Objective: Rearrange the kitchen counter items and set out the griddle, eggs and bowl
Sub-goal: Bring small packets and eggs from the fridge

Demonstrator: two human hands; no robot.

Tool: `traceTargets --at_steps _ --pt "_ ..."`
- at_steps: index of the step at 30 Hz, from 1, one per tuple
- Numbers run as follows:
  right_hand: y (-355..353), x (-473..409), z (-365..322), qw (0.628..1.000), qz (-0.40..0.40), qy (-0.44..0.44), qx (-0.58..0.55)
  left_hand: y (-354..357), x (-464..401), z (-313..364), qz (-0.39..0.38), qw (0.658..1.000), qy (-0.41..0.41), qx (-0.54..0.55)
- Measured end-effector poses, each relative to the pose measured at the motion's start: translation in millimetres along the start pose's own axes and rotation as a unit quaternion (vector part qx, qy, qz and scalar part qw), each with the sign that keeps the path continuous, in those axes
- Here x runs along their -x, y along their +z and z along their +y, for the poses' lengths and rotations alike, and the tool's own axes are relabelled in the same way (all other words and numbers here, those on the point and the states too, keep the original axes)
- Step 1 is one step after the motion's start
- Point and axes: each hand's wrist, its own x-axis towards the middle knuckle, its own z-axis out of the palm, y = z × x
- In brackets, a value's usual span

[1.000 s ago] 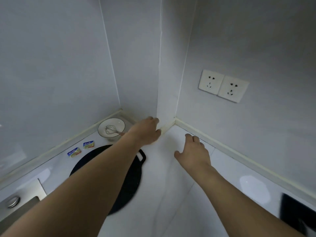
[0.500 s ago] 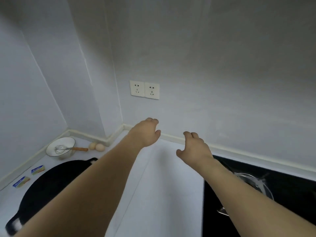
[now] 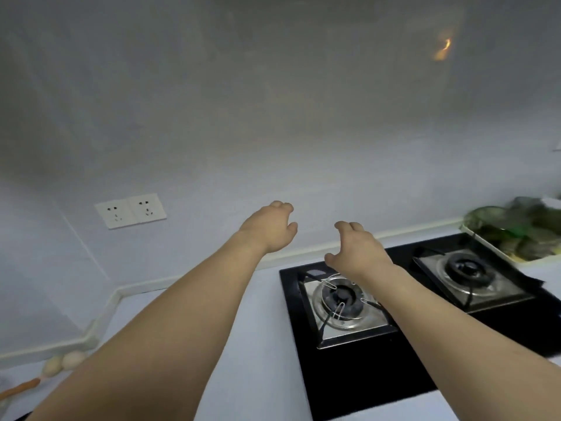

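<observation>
both arms stretched forward, mid-frame. left hand (image 3: 268, 230) held in the air in front of the wall, fingers loosely curled, holding nothing. right hand (image 3: 356, 250) just beside it, above the left burner (image 3: 341, 299) of the black gas stove (image 3: 358, 375), fingers likewise loosely bent, empty. two eggs (image 3: 63, 361) lie touching each other at the lower left edge of the frame, against the wall trim. an orange handle (image 3: 19, 388) just below them. griddle and bowl out of view. double wall socket (image 3: 130, 210) at mid-left. blurred greens in a tray (image 3: 516, 230) at far right.
</observation>
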Motion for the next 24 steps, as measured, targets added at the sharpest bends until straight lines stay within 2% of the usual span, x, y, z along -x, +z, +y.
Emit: traceTargets --at_steps 3,12,24 --pt "-22 12 43 0.999 0.018 0.026 -0.001 4 -18 41 0.004 1.000 0.028 0.000" --pt "-111 64 203 0.988 0.067 0.137 0.028 17 -62 230 -0.001 0.990 0.138 0.032" --pt "-208 175 396 0.946 0.137 0.289 0.057 50 -76 500 -0.003 0.952 0.300 0.066"
